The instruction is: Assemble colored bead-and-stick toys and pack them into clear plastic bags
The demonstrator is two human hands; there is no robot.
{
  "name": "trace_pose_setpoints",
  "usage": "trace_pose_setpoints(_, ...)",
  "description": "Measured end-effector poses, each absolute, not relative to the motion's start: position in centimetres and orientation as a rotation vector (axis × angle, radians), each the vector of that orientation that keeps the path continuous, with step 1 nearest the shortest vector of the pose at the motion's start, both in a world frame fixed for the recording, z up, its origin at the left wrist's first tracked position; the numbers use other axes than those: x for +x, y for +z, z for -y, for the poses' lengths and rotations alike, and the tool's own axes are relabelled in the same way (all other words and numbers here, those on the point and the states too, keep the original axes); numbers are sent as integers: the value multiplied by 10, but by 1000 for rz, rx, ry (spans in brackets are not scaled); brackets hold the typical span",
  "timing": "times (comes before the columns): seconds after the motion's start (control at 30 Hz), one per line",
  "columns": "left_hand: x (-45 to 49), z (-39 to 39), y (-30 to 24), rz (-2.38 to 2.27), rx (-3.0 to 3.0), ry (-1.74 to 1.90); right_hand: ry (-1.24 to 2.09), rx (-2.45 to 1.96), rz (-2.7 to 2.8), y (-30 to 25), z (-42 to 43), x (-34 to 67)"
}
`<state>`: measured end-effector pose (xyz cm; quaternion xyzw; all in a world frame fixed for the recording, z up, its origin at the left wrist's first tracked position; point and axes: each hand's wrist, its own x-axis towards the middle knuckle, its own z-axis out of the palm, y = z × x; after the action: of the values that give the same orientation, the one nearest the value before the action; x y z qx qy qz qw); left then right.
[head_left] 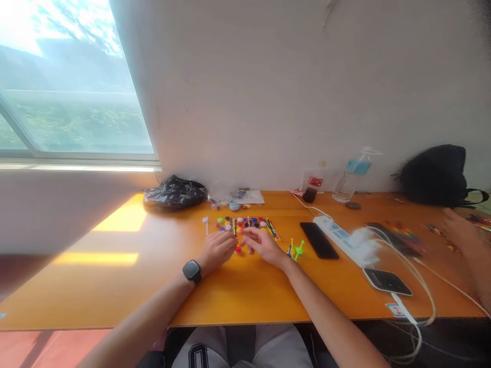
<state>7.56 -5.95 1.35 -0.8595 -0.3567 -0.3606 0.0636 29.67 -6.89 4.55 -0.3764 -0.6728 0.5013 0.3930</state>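
My left hand (pixel 218 249) curls palm-down over the orange-brown worktop (pixel 230 301), its fingers bent together. My right hand (pixel 267 246) faces it, thumb and forefinger drawn close; I cannot tell whether either hand pinches a piece. A red cap (pixel 238 250) lies between my fingers, and more coloured caps (pixel 228 228) and sticks (pixel 273 230) spread just beyond them. Right of my fingers are a green stick (pixel 299 250), a black phone (pixel 319 240), then a white power strip (pixel 337 236). Beyond my fingers, by the pale wall (pixel 268 102), lie a black plastic bag (pixel 174 194) leftward and a water bottle (pixel 344 188) rightward. A window (pixel 76 107) is well left of my fingers; sun patches brighten the worktop that side. Another person's arm (pixel 466 255) shows far right.
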Motion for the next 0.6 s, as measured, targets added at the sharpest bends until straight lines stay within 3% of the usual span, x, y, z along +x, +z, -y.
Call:
trace_pose_setpoints(0.33,82,65,14,634,-2551,-1128,1326,-906,1532,36,66,287)
trace_pose_setpoints(0.5,71,53,21,1142,-2484,-1376,1316,-961,1421,30,59,292)
trace_pose_setpoints(0.6,51,37,19,1416,-2405,-1303,1321,-974,1400,27,56,295)
